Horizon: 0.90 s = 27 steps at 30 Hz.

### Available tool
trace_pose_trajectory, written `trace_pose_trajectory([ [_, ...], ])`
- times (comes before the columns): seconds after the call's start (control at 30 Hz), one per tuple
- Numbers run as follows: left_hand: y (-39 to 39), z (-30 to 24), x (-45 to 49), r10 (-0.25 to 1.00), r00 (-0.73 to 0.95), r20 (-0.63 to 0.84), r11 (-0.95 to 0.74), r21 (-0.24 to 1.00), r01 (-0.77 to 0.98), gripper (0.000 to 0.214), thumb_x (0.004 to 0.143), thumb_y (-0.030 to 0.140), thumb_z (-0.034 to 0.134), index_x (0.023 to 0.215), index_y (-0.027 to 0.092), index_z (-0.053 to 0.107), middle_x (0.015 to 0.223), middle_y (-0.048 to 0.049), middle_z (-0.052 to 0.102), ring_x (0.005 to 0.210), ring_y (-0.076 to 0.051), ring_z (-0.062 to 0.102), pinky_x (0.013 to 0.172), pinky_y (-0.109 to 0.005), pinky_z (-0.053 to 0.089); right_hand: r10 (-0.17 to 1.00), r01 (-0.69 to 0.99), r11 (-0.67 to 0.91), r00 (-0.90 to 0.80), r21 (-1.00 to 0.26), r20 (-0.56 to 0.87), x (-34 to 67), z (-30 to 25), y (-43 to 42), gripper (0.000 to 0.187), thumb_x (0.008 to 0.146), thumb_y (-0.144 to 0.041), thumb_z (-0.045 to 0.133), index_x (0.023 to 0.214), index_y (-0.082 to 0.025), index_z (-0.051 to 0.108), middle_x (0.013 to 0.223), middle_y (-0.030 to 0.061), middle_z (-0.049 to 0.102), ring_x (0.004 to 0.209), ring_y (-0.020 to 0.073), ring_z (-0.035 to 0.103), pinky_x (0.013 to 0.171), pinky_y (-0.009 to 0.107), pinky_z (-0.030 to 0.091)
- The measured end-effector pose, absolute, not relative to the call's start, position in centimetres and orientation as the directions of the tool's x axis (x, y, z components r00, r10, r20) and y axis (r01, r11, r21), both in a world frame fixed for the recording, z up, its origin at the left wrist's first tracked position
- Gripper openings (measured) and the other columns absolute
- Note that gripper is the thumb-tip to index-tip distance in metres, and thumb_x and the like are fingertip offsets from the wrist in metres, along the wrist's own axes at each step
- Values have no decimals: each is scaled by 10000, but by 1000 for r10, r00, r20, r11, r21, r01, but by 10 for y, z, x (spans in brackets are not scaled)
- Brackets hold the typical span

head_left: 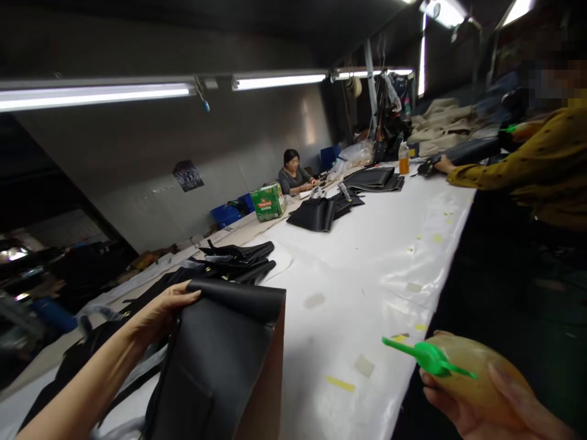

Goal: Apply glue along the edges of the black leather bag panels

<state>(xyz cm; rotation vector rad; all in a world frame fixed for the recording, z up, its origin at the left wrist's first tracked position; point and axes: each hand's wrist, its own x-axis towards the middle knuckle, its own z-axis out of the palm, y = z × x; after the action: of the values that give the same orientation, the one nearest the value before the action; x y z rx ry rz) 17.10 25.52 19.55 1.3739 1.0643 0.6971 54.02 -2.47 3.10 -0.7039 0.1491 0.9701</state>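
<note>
My left hand [167, 305] grips the upper left edge of a black leather-like bag panel [220, 348], its top rolled over and its brown inner side showing at the right. My right hand [458, 406] is wrapped round a squeeze bottle [486, 373] of amber liquid, off the table's right edge. The bottle's green nozzle cap [431, 357] points left, apart from the panel. Behind my left hand lies a pile of black bag pieces [233, 260] with straps, partly hidden by my forearm.
The white table [339, 293] carries yellow tape scraps [340, 384]. Further along lie black panels [316, 214], a green carton [268, 203] and a small bottle of orange liquid [403, 160]. One person [296, 177] sits at the far side; another in a mustard sleeve [499, 174] works at the right.
</note>
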Motion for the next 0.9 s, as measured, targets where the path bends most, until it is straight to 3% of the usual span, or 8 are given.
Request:
trace_pose_trajectory([
  [0.1, 262, 170, 180, 888, 402, -224, 172, 972, 161, 263, 661, 171, 782, 897, 131, 673, 764, -98, 708, 605, -194, 666, 557, -258, 552, 725, -781, 290, 557, -554, -405, 532, 22, -21, 468, 617, -366, 762, 1059, -257, 658, 1072, 81, 718, 871, 345, 690, 597, 413, 626],
  [0.2, 274, 151, 178, 918, 340, -203, 188, 979, 78, 257, 659, 192, 784, 883, 161, 660, 764, -72, 711, 623, -192, 675, 604, -273, 567, 766, -673, 198, 560, -712, -316, 529, 15, -14, 542, 677, -412, 724, 1184, -286, 584, 1209, 74, 648, 1064, 355, 612, 723, 386, 609],
  [0.33, 293, 135, 168, 945, 269, -184, 193, 981, -5, 281, 672, 181, 775, 921, 175, 647, 790, -47, 707, 646, -180, 679, 619, -261, 569, 766, -376, 76, 615, -924, -187, 520, 19, 5, 567, 657, -504, 718, 1160, -291, 564, 1098, 51, 667, 1027, 305, 619, 726, 261, 582],
  [0.4, 301, 128, 167, 956, 223, -190, 202, 979, -31, 260, 695, 156, 754, 929, 174, 642, 783, -28, 702, 636, -154, 673, 609, -229, 563, 807, -220, 25, 580, -975, -111, 512, 25, 21, 564, 669, -538, 697, 1152, -293, 539, 1014, 40, 669, 953, 273, 635, 717, 253, 567],
  [0.53, 314, 114, 170, 961, 180, -209, 225, 971, -76, 269, 725, 124, 723, 970, 185, 630, 820, -14, 710, 651, -141, 678, 617, -222, 566, 899, 36, -29, 438, -999, -10, 491, 32, 62, 510, 743, -563, 627, 1143, -291, 465, 948, 24, 630, 867, 246, 626, 729, 314, 535],
  [0.67, 327, 102, 176, 944, 239, -226, 257, 961, -105, 260, 702, 129, 745, 938, 170, 644, 816, -46, 716, 625, -165, 681, 596, -243, 569, 920, 226, -47, 389, -973, 46, 474, 27, 103, 480, 758, -555, 607, 1122, -291, 441, 979, 14, 593, 835, 231, 611, 768, 359, 503],
  [0.9, 347, 82, 177, 902, 382, -200, 277, 948, -156, 174, 723, 131, 722, 884, 151, 660, 760, -50, 696, 608, -157, 667, 603, -233, 559, 926, 317, -42, 369, -948, 82, 463, 13, 151, 419, 760, -524, 603, 1073, -279, 471, 1087, 18, 579, 891, 231, 595, 793, 360, 473],
])
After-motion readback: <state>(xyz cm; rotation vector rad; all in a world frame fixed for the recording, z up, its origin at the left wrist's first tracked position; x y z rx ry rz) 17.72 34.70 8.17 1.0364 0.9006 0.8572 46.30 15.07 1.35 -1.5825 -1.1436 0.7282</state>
